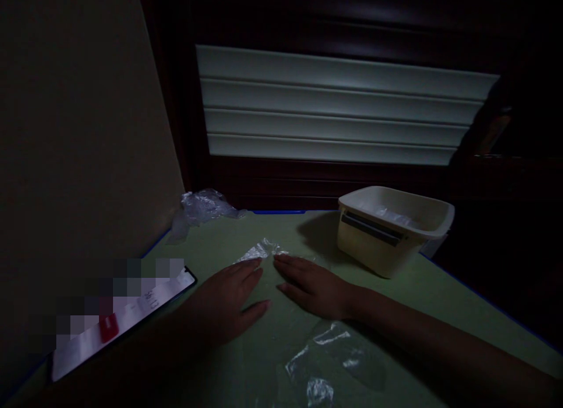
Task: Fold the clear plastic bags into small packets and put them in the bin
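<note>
Both palms face down on the green tabletop, side by side with a gap between them. My left hand has its fingers stretched out and its thumb apart, its fingertips touching a clear plastic sheet. My right hand lies flat with fingers extended, its tips at the right part of the same sheet. How far the thin plastic reaches under the hands is hard to tell in the dim light. Nearer to me, below my right hand, lie loose clear plastic pieces.
A cream bin holding clear plastic stands at the back right. Crumpled plastic lies at the back left by the wall. A lit phone rests beside my left forearm. Behind the table is a dark panel with pale slats.
</note>
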`<action>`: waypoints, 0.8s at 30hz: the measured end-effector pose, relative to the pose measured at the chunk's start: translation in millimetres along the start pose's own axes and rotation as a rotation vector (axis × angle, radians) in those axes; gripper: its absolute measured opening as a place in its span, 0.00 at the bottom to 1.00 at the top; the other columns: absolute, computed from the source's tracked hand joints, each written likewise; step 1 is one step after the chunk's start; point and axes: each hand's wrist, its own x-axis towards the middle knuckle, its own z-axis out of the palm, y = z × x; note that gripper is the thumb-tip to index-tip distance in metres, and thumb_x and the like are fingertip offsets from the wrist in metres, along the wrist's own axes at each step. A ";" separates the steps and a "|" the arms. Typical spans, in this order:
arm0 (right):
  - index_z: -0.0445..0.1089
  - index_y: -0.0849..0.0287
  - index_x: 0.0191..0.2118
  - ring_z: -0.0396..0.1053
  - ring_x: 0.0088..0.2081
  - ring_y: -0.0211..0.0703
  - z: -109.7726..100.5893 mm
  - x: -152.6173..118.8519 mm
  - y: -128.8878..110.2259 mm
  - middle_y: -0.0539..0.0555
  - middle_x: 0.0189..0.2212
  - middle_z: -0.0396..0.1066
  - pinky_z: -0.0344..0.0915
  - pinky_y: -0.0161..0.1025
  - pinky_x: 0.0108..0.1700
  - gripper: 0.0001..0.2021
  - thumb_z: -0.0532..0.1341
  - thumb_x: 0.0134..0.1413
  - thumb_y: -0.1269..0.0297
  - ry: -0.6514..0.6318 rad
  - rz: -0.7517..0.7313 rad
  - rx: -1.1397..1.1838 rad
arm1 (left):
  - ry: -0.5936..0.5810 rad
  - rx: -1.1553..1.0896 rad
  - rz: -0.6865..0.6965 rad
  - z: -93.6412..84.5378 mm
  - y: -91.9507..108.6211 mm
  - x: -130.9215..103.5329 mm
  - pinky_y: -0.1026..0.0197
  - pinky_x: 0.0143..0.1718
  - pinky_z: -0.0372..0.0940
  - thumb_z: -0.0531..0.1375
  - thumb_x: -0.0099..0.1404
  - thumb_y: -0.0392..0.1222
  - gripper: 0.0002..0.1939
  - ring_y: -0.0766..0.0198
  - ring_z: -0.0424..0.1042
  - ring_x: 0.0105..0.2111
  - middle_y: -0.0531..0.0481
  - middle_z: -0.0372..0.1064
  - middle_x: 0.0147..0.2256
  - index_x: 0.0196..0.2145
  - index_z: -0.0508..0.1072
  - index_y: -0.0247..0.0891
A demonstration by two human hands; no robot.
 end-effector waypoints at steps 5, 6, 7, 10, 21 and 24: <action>0.51 0.70 0.62 0.44 0.63 0.49 3.2 -4.4 7.3 0.65 0.62 0.46 0.45 0.48 0.62 0.28 0.45 0.63 0.54 -0.018 0.051 -0.013 | -0.146 -0.062 0.006 2.3 5.2 -7.1 0.48 0.59 0.46 0.43 0.66 0.57 0.37 0.49 0.40 0.62 0.33 0.36 0.62 0.62 0.48 0.22; 0.50 0.69 0.62 0.44 0.63 0.50 1.9 -7.0 10.1 0.65 0.63 0.46 0.44 0.49 0.62 0.29 0.45 0.63 0.53 -0.023 0.065 -0.013 | -0.160 -0.062 0.007 1.6 5.8 -7.6 0.48 0.60 0.44 0.43 0.67 0.57 0.37 0.50 0.39 0.62 0.34 0.35 0.63 0.62 0.47 0.22; 0.49 0.68 0.62 0.43 0.63 0.50 0.3 -10.3 13.5 0.64 0.63 0.45 0.44 0.50 0.62 0.30 0.45 0.62 0.51 -0.027 0.084 -0.012 | -0.170 -0.062 0.002 0.6 6.2 -7.7 0.48 0.60 0.44 0.43 0.67 0.56 0.37 0.50 0.39 0.62 0.34 0.34 0.63 0.62 0.46 0.22; 0.48 0.70 0.63 0.43 0.63 0.52 -4.9 -24.1 26.0 0.66 0.62 0.46 0.45 0.51 0.61 0.32 0.43 0.62 0.48 -0.026 0.157 -0.015 | -0.195 -0.064 -0.014 -2.2 7.0 -6.1 0.48 0.60 0.43 0.43 0.67 0.56 0.37 0.50 0.38 0.62 0.34 0.33 0.63 0.62 0.45 0.22; 0.45 0.70 0.63 0.43 0.63 0.50 -13.2 -46.8 31.9 0.65 0.64 0.41 0.46 0.50 0.61 0.31 0.45 0.62 0.52 0.216 0.271 -0.036 | -0.189 -0.087 -0.044 -3.0 6.7 -6.0 0.47 0.60 0.43 0.43 0.66 0.56 0.37 0.50 0.37 0.63 0.36 0.32 0.63 0.62 0.46 0.23; 0.44 0.67 0.64 0.42 0.63 0.48 -12.4 -44.6 13.6 0.62 0.64 0.41 0.46 0.50 0.61 0.30 0.45 0.62 0.53 0.316 0.210 0.012 | -0.183 -0.084 -0.043 -3.0 7.4 -4.3 0.47 0.60 0.42 0.43 0.66 0.56 0.37 0.50 0.37 0.63 0.37 0.32 0.63 0.62 0.45 0.23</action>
